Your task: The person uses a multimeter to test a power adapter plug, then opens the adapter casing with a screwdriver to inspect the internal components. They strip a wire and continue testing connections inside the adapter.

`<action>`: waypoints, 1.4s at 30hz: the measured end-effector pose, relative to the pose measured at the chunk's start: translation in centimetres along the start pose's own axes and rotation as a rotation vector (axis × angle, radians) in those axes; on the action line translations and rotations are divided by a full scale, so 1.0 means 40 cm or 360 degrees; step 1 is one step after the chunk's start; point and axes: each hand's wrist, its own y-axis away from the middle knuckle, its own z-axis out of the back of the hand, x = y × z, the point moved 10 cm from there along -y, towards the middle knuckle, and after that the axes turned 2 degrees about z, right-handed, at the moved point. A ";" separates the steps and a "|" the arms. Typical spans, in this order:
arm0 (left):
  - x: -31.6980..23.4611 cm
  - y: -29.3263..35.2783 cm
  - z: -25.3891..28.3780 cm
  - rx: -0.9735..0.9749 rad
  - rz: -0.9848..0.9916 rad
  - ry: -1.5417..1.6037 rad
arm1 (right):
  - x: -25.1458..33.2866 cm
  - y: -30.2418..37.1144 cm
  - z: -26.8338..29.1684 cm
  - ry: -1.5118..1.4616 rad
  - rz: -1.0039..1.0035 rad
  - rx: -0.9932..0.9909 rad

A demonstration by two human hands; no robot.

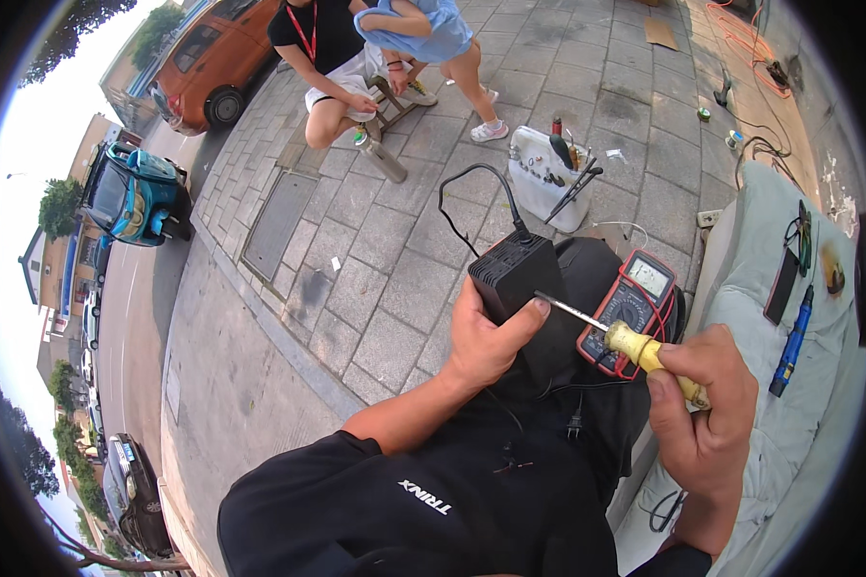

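Observation:
My left hand [491, 341] grips a black box-shaped power adapter [520, 267] with vent slots on its side and a cable leaving its far end. In my right hand [707, 409] is a screwdriver [635, 346] with a yellow handle. Its metal shaft points left, and the tip meets the adapter's edge beside my left thumb; whether it sits in a gap or on a screw I cannot tell. On my lap, just past the shaft, lies a red and grey multimeter [627, 310] with red leads. A black two-pin plug [574, 423] hangs against my dark clothing.
A white tool container [548, 183] holding several tools stands on the paving ahead, near a metal flask [383, 159]. Two people [394, 58] are beyond it. On the pale cushion [741, 317] at right lie a blue pen-like tool [792, 341] and a dark flat object [781, 287].

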 end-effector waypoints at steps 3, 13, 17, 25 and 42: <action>0.000 0.011 -0.020 0.0020 0.0066 0.0007 | 0.049 -0.029 0.010 0.0247 0.0214 0.0221; 0.018 0.011 -0.006 -0.0051 0.0083 0.0072 | -0.018 -0.004 0.009 -0.0034 0.0012 0.0104; 0.024 0.001 0.000 -0.0034 0.0076 -0.0024 | -0.009 -0.019 0.007 0.0019 0.0053 0.0120; 0.035 0.002 0.025 -0.0116 0.0102 0.0017 | -0.029 -0.010 -0.004 -0.0139 -0.0073 -0.0002; 0.055 0.007 0.043 -0.0079 0.0125 0.0039 | -0.024 -0.033 -0.037 0.0175 -0.0061 0.0229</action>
